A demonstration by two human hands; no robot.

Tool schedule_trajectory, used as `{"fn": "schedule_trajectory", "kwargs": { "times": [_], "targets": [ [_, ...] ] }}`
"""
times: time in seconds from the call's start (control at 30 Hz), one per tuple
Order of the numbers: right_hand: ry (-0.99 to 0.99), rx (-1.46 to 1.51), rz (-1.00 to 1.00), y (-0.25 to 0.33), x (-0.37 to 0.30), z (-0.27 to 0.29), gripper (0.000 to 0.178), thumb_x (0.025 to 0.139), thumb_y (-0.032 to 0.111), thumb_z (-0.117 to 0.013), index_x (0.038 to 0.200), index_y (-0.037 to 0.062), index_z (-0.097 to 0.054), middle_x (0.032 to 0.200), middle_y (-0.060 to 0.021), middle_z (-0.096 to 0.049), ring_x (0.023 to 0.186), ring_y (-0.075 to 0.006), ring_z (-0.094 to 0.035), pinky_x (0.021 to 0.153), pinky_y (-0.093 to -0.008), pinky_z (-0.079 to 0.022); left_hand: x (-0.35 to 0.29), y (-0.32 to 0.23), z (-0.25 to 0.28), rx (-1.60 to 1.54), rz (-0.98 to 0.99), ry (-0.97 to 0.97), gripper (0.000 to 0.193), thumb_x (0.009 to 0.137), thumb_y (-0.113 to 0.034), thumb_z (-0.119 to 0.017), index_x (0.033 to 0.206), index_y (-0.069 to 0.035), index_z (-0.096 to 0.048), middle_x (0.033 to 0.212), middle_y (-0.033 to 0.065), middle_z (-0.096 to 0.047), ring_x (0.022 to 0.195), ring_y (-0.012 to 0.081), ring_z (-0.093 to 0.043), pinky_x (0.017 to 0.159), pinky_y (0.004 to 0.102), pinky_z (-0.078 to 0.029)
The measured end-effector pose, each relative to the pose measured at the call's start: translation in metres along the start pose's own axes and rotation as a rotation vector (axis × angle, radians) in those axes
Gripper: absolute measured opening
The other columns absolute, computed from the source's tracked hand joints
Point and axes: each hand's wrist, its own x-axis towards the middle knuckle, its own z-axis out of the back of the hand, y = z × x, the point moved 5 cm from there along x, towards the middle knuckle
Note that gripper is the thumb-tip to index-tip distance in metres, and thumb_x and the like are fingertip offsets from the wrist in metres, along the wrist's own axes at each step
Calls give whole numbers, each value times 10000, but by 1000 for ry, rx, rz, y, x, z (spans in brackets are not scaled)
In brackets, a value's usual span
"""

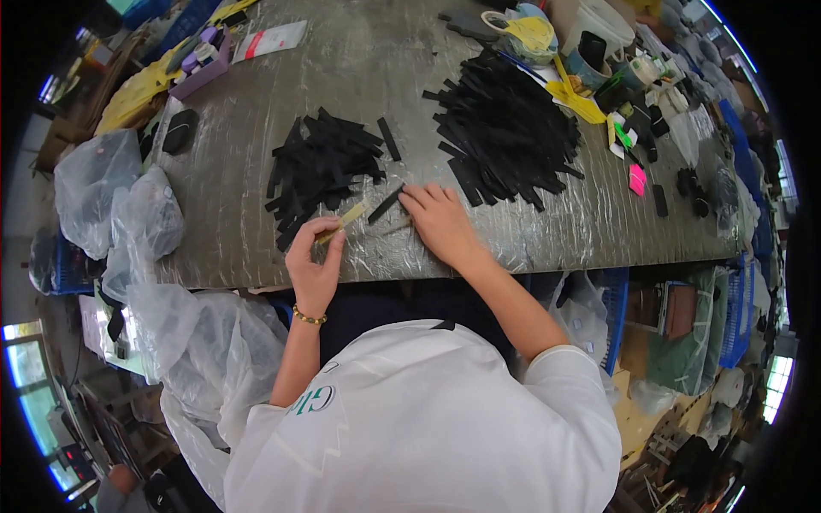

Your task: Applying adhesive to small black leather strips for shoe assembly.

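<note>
My left hand point(315, 262) is pinched round a narrow pale-yellow strip point(352, 214), which points up and to the right. My right hand point(440, 224) rests low over the table, palm down, its fingertips on the end of a short black strip point(385, 206). A thin greyish piece point(398, 227) lies by the right thumb; its kind is unclear. Just beyond my left hand is a loose pile of black strips point(321, 167). A larger heap of black strips point(509, 128) lies beyond my right hand. One single black strip point(389, 139) lies between the two piles.
The table point(231, 205) has a shiny, wrinkled covering. Cups and tools, with yellow scissors point(577, 98), crowd the far right. A purple box of bottles point(203, 67) and a dark oval object point(180, 132) sit at left. Clear plastic bags point(209, 342) hang at the near left edge.
</note>
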Motion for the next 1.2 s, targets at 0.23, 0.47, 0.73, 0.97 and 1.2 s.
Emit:
{"fn": "schedule_trajectory", "kwargs": {
  "times": [0.23, 0.47, 0.73, 0.97, 1.2],
  "targets": [
    [59, 134, -171, 21, -45, 42, 367, 816, 111, -700, 1173, 54, -638, 1188, -74, -620, 1061, -266, -550, 856, -391, -411, -3, -17, -31, 143, -111, 178, 144, 849, 4, -698, 988, -11, -664, 1030, 125, -696, 963, 280, -670, 858, 348, -524],
    [-69, 290, -204, -4, -38, 56, 284, 840, 147, -702, 1107, 72, -638, 1191, -61, -625, 1051, -283, -549, 870, -389, -410, -5, -18, -60, 320, -253, 367, 149, 851, -48, -673, 996, -34, -642, 1019, 126, -659, 967, 342, -620, 812, 407, -514],
    [76, 324, -106, 0, -34, 23, 238, 806, 80, -694, 1035, 83, -628, 1093, -25, -614, 1037, -243, -554, 847, -377, -404, -8, -9, -69, 267, -295, 344, 137, 836, -17, -674, 971, -31, -667, 1018, 121, -649, 965, 332, -612, 827, 407, -504],
    [-190, 367, -349, 7, -51, 20, 220, 827, 102, -719, 1014, 37, -624, 1009, -108, -595, 934, -331, -568, 792, -424, -436, -14, 1, -75, 246, -258, 455, 217, 804, 32, -661, 1010, -31, -686, 1016, 113, -651, 943, 322, -611, 814, 390, -511],
    [-191, 342, -481, 8, -58, 19, 166, 849, 106, -718, 974, 21, -651, 918, -128, -586, 856, -346, -574, 768, -431, -446, -17, -3, -76, 269, -282, 442, 240, 778, 23, -631, 1004, -26, -694, 996, 84, -646, 953, 289, -612, 828, 377, -516]
  ]
}}
